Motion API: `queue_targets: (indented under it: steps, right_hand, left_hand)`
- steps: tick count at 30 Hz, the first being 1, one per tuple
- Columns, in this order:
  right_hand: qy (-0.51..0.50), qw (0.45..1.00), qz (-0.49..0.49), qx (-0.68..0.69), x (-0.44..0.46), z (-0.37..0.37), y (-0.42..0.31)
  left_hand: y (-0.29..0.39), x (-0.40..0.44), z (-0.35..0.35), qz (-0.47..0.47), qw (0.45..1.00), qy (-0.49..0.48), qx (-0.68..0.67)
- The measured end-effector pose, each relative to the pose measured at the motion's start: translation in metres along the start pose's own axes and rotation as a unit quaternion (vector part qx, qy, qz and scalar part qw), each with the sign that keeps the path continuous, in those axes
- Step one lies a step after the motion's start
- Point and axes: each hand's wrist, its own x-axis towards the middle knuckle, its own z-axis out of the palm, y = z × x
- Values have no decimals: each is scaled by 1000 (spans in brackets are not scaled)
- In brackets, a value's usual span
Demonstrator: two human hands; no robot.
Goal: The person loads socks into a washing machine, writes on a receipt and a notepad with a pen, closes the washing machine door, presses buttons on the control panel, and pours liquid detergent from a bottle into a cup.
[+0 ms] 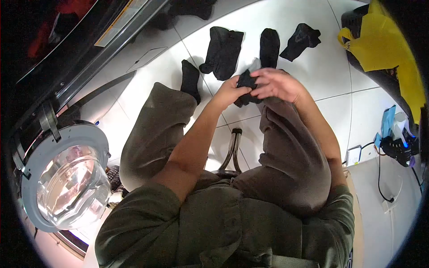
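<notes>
Between my knees and the row of socks, my left hand (228, 93) pinches a bunched black sock (246, 80) with a light grey patch at its top. My right hand (278, 85) is just right of it, fingers apart and slightly blurred, their tips at the sock's edge. On the white tiles beyond lie a wide black sock bundle (224, 52), an upright black sock (269, 48) and a bent black sock (301, 41). Another black sock (190, 80) lies by my left knee.
At the left, a round glass appliance door (71, 187) hangs open. A yellow bag (380, 40) drapes over a dark container at the upper right. Cables and small items, with a blue packet (388, 120), are at the right. A metal stool leg (234, 145) shows between my legs.
</notes>
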Motion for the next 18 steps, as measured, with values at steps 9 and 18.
queue_targets:
  steps: [9, 18]
  right_hand:
    - [718, 628, -109, -282, -101, -119, 129]
    - [815, 493, 284, -111, -86, -76, 185]
  left_hand:
    - [2, 34, -22, 16, 772, 290, 566]
    - [18, 63, -56, 99, 730, 271, 620]
